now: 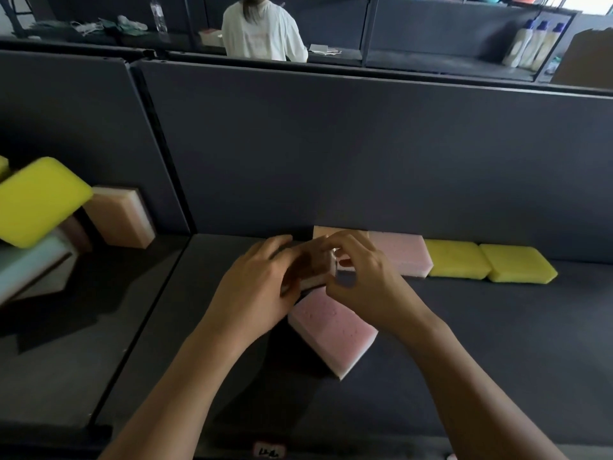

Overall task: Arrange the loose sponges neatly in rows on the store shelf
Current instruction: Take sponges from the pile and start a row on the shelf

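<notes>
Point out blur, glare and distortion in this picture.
Head view: the left hand, right hand and the sponge they grip are motion-blurred; the shelf is dim; the window at top right is blown out; the left-edge yellow sponge looks lens-stretched.

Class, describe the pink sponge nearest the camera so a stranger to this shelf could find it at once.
Start at the dark shelf with a row of sponges along its back panel. In front of that row, just below the left hand and right hand, lies the loose pink sponge. Unlike the row's pink sponge, it sits askew, one corner pointing toward the camera.
</notes>
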The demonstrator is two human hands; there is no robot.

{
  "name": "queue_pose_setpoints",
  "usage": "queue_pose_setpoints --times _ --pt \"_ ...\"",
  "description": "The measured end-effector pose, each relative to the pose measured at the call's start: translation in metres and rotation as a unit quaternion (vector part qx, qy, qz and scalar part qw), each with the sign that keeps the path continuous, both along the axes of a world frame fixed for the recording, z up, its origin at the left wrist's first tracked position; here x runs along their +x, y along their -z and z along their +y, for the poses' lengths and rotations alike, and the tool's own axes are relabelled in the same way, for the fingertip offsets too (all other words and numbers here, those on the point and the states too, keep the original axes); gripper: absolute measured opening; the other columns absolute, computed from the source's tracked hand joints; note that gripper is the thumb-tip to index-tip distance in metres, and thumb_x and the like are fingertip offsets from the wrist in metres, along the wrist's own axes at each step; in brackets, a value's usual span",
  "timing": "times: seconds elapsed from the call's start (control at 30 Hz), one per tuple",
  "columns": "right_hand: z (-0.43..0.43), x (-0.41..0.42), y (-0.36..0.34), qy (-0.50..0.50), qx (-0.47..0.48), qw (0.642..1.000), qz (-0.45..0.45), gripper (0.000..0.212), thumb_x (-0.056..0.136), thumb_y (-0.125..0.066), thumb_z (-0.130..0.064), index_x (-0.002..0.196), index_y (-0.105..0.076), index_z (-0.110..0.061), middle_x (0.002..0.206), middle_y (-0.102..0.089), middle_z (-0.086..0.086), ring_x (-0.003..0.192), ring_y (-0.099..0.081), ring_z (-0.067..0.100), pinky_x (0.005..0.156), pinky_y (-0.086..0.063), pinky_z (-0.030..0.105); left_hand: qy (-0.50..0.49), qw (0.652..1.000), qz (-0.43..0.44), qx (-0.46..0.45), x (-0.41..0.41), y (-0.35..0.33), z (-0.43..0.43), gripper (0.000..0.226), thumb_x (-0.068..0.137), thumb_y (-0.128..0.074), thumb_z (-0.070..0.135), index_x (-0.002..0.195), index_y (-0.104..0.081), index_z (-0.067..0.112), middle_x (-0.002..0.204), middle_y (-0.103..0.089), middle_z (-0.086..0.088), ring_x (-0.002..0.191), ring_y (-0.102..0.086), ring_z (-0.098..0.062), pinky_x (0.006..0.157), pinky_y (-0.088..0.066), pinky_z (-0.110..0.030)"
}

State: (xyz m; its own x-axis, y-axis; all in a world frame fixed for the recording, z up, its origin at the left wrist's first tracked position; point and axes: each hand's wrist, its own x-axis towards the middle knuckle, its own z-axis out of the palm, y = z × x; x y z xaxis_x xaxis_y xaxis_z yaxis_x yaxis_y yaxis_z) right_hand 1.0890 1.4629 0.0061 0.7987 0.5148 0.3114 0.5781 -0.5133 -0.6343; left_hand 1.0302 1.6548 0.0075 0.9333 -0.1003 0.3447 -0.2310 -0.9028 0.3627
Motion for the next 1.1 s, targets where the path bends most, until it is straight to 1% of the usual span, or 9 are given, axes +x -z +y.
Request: queue_pose_setpoints --times 0.1,0.23,0.37,0.43,0.5,0.6,0.7,0.9,1.1 --pt "-0.001 0.001 0.002 -0.007 0.012 1.000 0.005 0.043 0.079 -0.075 -0.015 0.114 -0.055 -0.032 0.116 -0.048 -0.016 0.105 -0.056 0.007 0.086 -0.051 0.016 0.017 0.999 0.023 0.016 0.002 0.000 -0.002 0.059 0.087 -0.067 0.038 0.142 -0.047 0.028 0.149 -0.044 0.005 0.135 -0.043 -0.016 0.106 -0.043 -0.041" --pt "-0.002 0.002 -0.003 -0.009 0.010 1.000 -0.010 0.038 0.084 -0.075 -0.025 0.118 -0.057 -0.030 0.118 -0.050 -0.016 0.107 -0.055 0.006 0.087 -0.049 0.014 0.027 0.999 -0.008 0.017 0.003 0.000 -0.001 0.058 0.082 -0.074 0.026 0.137 -0.054 0.024 0.134 -0.060 0.006 0.120 -0.058 -0.014 0.093 -0.048 -0.028" --pt "-0.002 0.012 -0.009 0.029 0.032 0.997 -0.067 0.024 0.095 -0.063 -0.026 0.118 -0.063 -0.021 0.114 -0.056 -0.015 0.102 -0.053 -0.001 0.086 -0.037 0.006 0.013 0.999 -0.027 0.033 0.002 -0.005 0.008 0.059 0.080 -0.076 0.025 0.136 -0.056 0.023 0.132 -0.061 0.007 0.118 -0.059 -0.013 0.090 -0.049 -0.027" --pt "-0.003 0.023 -0.004 0.048 -0.002 0.994 -0.098 0.023 0.095 -0.059 -0.026 0.117 -0.064 -0.020 0.111 -0.057 -0.012 0.102 -0.054 0.004 0.088 -0.039 0.012 0.008 0.999 -0.036 0.038 0.003 -0.008 0.011 0.061 0.079 -0.078 0.024 0.136 -0.056 0.021 0.133 -0.061 0.006 0.118 -0.059 -0.014 0.091 -0.051 -0.030" --pt "-0.001 0.034 0.001 0.045 -0.061 0.990 -0.119 0.026 0.092 -0.055 -0.032 0.113 -0.065 -0.020 0.109 -0.063 -0.007 0.102 -0.058 0.014 0.089 -0.046 0.026 0.003 0.999 -0.039 0.038 0.004 -0.010 0.014 0.063 0.078 -0.078 0.023 0.137 -0.056 0.020 0.134 -0.060 0.005 0.120 -0.059 -0.016 0.093 -0.052 -0.033" --pt "0.007 0.043 0.014 0.010 -0.169 0.971 -0.166 0.014 0.090 -0.061 -0.028 0.096 -0.071 -0.020 0.096 -0.067 -0.001 0.090 -0.062 0.022 0.077 -0.054 0.040 -0.004 0.999 -0.038 0.038 0.006 -0.009 0.018 0.063 0.078 -0.078 0.024 0.137 -0.056 0.019 0.133 -0.061 0.004 0.120 -0.059 -0.016 0.093 -0.054 -0.038" --pt "0.012 0.041 0.018 0.021 -0.174 0.979 -0.105 0.018 0.089 -0.058 -0.037 0.096 -0.070 -0.025 0.099 -0.066 -0.005 0.090 -0.064 0.018 0.074 -0.055 0.038 -0.008 0.999 -0.045 0.017 0.005 -0.008 0.021 0.059 0.077 -0.078 0.024 0.133 -0.060 0.020 0.128 -0.064 0.006 0.115 -0.061 -0.014 0.089 -0.055 -0.039" --pt "0.007 0.044 0.018 0.096 -0.194 0.976 -0.032 0.052 0.082 -0.059 -0.002 0.124 -0.063 -0.033 0.128 -0.062 -0.007 0.112 -0.060 0.019 0.087 -0.054 0.038 -0.033 0.998 -0.046 0.029 0.011 0.000 0.031 0.060 0.074 -0.079 0.020 0.131 -0.060 0.018 0.127 -0.065 0.002 0.115 -0.062 -0.018 0.088 -0.055 -0.044" --pt "0.001 0.041 0.015 0.109 -0.205 0.972 -0.039 0.046 0.085 -0.059 -0.005 0.125 -0.062 -0.027 0.131 -0.060 -0.006 0.119 -0.056 0.020 0.090 -0.052 0.040 -0.041 0.996 -0.015 0.079 0.029 0.016 0.031 0.059 0.071 -0.081 0.014 0.127 -0.064 0.020 0.129 -0.063 0.004 0.118 -0.059 -0.020 0.089 -0.053 -0.041"
